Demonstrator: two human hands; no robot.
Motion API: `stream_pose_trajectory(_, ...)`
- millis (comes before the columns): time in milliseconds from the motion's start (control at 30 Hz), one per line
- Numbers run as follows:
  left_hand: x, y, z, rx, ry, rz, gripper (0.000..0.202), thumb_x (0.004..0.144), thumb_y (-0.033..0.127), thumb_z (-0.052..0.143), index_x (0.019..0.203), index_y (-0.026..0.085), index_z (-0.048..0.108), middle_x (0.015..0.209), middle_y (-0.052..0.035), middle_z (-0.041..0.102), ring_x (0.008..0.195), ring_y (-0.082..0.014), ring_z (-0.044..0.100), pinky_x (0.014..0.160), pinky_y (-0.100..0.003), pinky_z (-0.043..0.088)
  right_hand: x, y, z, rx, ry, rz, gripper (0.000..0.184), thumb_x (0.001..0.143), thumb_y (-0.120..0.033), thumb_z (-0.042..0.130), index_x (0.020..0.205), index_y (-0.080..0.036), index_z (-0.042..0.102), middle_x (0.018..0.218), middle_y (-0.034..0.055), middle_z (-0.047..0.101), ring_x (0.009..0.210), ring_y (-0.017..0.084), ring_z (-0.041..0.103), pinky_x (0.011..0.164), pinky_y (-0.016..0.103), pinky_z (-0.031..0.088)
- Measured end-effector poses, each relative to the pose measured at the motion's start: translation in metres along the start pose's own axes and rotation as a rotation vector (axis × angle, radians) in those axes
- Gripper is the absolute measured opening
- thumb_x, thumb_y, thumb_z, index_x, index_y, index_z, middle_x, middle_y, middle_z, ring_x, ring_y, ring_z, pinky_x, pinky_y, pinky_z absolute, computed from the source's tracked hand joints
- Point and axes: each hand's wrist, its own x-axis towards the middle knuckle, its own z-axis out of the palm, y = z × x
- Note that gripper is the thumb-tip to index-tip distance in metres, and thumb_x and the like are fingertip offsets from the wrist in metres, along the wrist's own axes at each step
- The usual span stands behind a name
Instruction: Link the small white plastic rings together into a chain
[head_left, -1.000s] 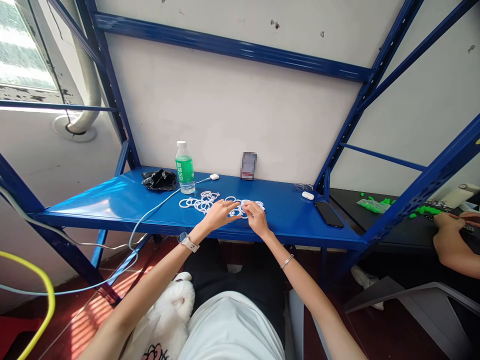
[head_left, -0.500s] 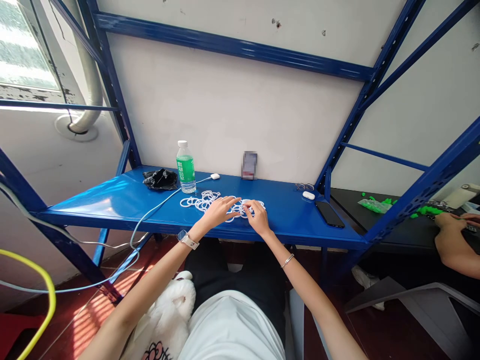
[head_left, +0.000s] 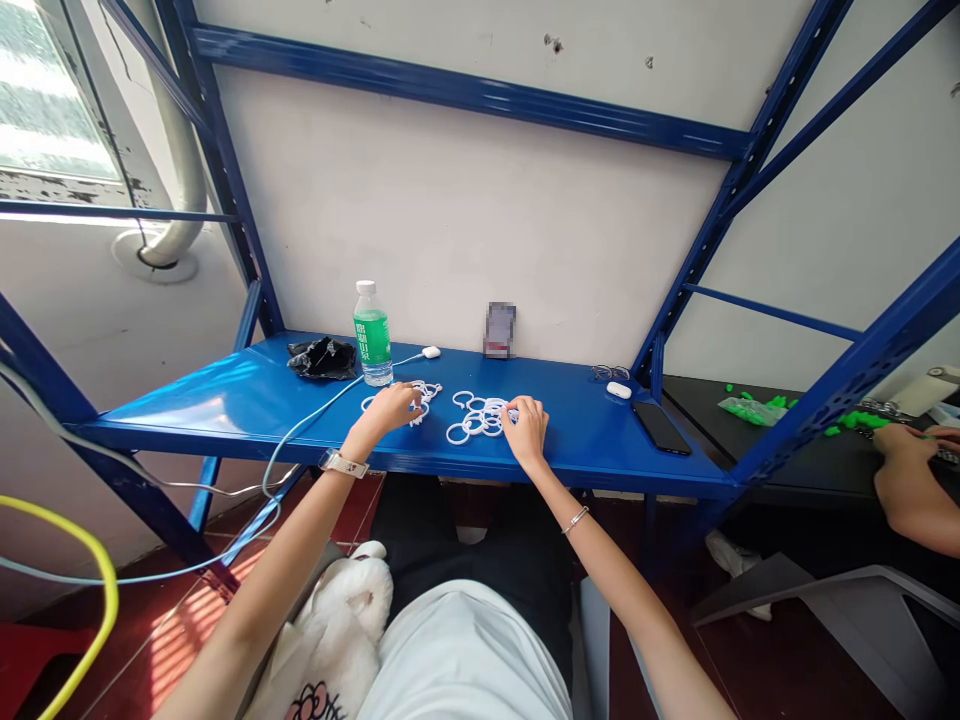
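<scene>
White plastic-looking rings with small end tabs lie in two groups on a blue table (head_left: 600,430). My left hand (head_left: 391,408) is over the left group of rings (head_left: 429,390), fingers curled down and together among them; what they grip is hidden. Just right of the other group of rings (head_left: 480,415) is my right hand (head_left: 527,430), its thumb and fingers bent in a pinch at the edge of a white ring. Some rings in the left group are covered by my left hand.
A green-labelled bottle (head_left: 373,335), a black plastic bag (head_left: 322,357) and a blue cable (head_left: 322,405) stand or lie at the left. To the right are glasses (head_left: 609,373), a white case (head_left: 619,390) and a phone (head_left: 660,428). Another person's hand (head_left: 904,450) works at a black table.
My left hand has moved left, from the right group of rings to the left group. The two groups now show apart. My right hand has shifted slightly right, its fingers more curled.
</scene>
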Motion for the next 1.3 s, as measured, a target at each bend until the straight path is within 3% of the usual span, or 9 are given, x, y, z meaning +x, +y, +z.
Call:
stream_pose_trajectory(300,0.000,-0.011,-0.001,-0.043,-0.138,0.034,0.025,0.081,0.021,0.048,0.094,0.015,0.068,0.102,-0.0138,0.068,0.093,-0.0254,0.063,0.079,-0.032,0.050,-0.001,0.002,0.003,0.040,0.041,-0.023,0.019,0.092,-0.034,0.046,0.082,-0.022,0.056,0.095,0.0080,0.062,0.095,0.025,0.052,0.081,0.039,0.039)
stream_pose_trajectory(533,0.004,-0.012,0.006,-0.066,-0.196,0.066,0.030,0.081,0.031,0.047,0.097,0.016,0.068,0.105,-0.0128,0.068,0.099,-0.0262,0.062,0.082,-0.032,0.049,0.000,0.000,0.000,0.065,0.003,-0.014,0.014,0.092,-0.028,0.046,0.083,-0.022,0.055,0.097,0.0072,0.063,0.097,0.025,0.052,0.080,0.039,0.039)
stream_pose_trajectory(733,0.003,-0.013,0.008,-0.108,-0.202,0.017,0.029,0.074,0.028,0.056,0.100,0.020,0.065,0.108,-0.0095,0.067,0.102,-0.0256,0.061,0.083,-0.031,0.048,0.000,0.002,0.002,0.078,-0.009,-0.020,0.014,0.091,-0.026,0.045,0.083,-0.022,0.055,0.097,0.0069,0.063,0.097,0.025,0.053,0.080,0.039,0.040)
stream_pose_trajectory(900,0.003,-0.013,0.005,-0.134,-0.189,0.030,0.021,0.077,0.025,0.053,0.091,0.017,0.066,0.097,-0.0113,0.069,0.090,-0.0242,0.064,0.078,-0.030,0.048,0.000,0.003,0.003,0.090,-0.016,-0.024,0.012,0.089,-0.023,0.046,0.082,-0.022,0.056,0.097,0.0069,0.063,0.096,0.025,0.053,0.080,0.039,0.040)
stream_pose_trajectory(1300,0.010,-0.023,0.007,-0.155,-0.138,0.059,0.030,0.087,0.033,0.042,0.081,0.017,0.067,0.093,-0.0112,0.068,0.083,-0.0214,0.061,0.072,-0.028,0.046,0.001,0.000,0.000,0.101,-0.057,0.001,0.010,0.088,-0.020,0.047,0.084,-0.022,0.056,0.098,0.0065,0.063,0.098,0.025,0.053,0.082,0.039,0.041)
